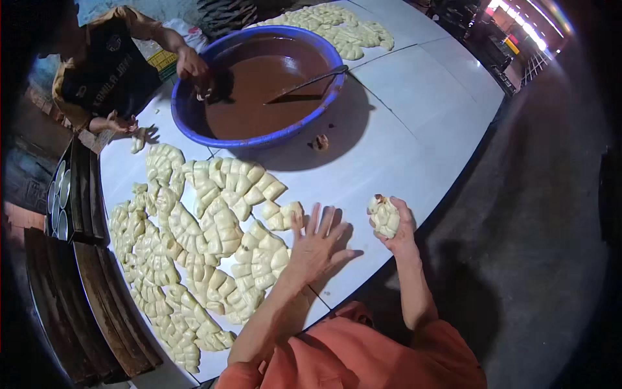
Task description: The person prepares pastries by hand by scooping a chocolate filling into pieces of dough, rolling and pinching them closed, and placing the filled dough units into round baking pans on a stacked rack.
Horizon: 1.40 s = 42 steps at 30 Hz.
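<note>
Just right hand [396, 228] holding dough piece [384, 216].

I cannot see my right hand's [396, 228] palm; the pale, pleated dough piece [384, 216] it grips covers it, and its fingers hide the piece's far side. My left hand [315, 245] lies spread over the white tabletop [402, 123], hiding the patch beneath. The long metal ladle's [304, 85] bowl is sunk in brown sauce inside the round blue plastic basin [254, 139] (its shape is lost). The small brownish lump [320, 142] by the basin is too small to identify. The other person's hand [192, 66] covers part of the basin's rim, and dark blur swallows the stacked dark trays [97, 285] at the left.
</note>
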Each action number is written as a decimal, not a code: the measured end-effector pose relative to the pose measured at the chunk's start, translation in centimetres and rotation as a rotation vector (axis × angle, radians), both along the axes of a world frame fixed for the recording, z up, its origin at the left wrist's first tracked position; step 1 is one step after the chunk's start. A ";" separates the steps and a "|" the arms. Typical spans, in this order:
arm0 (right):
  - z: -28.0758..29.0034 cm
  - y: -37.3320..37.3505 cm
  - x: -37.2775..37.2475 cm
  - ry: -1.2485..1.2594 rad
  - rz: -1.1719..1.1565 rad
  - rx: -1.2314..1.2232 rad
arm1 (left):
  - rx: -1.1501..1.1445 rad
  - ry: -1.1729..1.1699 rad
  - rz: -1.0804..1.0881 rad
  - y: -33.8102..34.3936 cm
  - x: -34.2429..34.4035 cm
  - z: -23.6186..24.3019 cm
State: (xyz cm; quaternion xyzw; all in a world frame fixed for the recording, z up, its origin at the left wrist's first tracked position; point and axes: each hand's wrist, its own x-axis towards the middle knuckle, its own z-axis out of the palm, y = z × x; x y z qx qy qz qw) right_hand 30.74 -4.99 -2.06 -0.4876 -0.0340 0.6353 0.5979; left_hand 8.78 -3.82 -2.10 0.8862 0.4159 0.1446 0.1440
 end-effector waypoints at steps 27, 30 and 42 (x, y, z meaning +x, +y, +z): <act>11.7 4.2 -28.8 -0.004 0.781 0.264 | 0.407 -0.457 1.032 -14.8 -28.7 6.3; 16.4 3.5 -37.3 0.081 0.871 0.401 | 0.529 -0.479 1.187 -21.1 -33.3 8.0; 38.0 -7.2 -76.7 -0.112 1.632 1.100 | 0.135 -0.211 1.082 -36.9 -46.6 -1.6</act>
